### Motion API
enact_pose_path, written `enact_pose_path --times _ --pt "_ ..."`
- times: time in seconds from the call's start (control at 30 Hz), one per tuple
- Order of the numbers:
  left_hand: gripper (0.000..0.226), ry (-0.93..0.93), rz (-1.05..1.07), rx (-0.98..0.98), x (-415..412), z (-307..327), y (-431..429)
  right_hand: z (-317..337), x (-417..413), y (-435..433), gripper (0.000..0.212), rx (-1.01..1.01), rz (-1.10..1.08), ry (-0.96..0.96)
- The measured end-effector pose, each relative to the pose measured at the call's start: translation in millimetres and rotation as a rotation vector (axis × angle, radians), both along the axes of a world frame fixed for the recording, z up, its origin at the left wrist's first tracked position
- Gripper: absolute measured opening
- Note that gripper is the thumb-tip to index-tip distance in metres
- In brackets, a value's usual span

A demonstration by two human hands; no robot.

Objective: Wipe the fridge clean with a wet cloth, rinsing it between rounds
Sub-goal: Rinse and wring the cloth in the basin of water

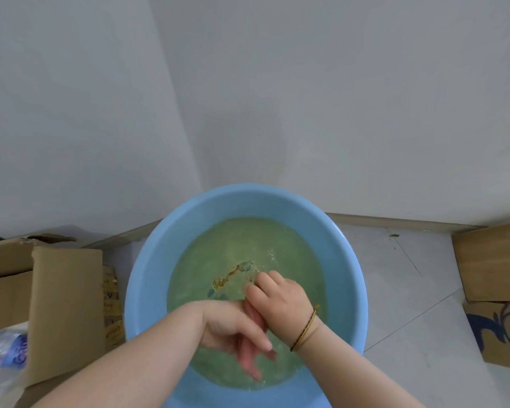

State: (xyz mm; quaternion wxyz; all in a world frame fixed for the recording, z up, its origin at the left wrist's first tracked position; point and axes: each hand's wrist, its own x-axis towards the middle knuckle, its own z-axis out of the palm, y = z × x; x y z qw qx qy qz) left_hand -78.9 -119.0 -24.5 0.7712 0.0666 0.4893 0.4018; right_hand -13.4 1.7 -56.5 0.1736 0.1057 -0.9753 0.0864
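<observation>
At the basin (147,260), 6 o'clock in your view: blue plastic on the tiled floor (409,290), holding murky greenish water (218,254) with brown flecks floating near its middle.
Cloth (249,362): pinkish, bunched into a rope, partly under water toward the basin's 6 o'clock, running between your two hands.
Left hand (233,328): your fingers are curled round the Cloth's lower part, thumb laid across the top.
Right hand (277,295): at 1 o'clock of the left and touching it, fingers bent over the upper end; how tightly they squeeze cannot be told.
Handling: soaked through, so probably limp, heavier than when dry, slick, and sure to drip.
Where to hold: likely one fist at each end of the rope, twisting opposite ways over the water.
Cardboard boxes (65,290): at the basin's 9 and 3 o'clock.
</observation>
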Motion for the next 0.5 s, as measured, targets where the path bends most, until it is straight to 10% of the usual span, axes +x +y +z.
enact_pose_path --times 0.2,0.4,0.5 --pt "0.016 1.029 -0.417 -0.229 5 -21 17 7 -7 -20 0.016 0.090 -0.230 -0.706" --pt "0.019 1.859 -0.817 0.289 -9 -31 13 5 -13 -15 0.012 -0.939 -0.428 -1.421" --pt "0.021 1.944 -0.649 0.384 -17 -39 14 8 -11 -3 0.024 -1.288 -0.480 -1.506"
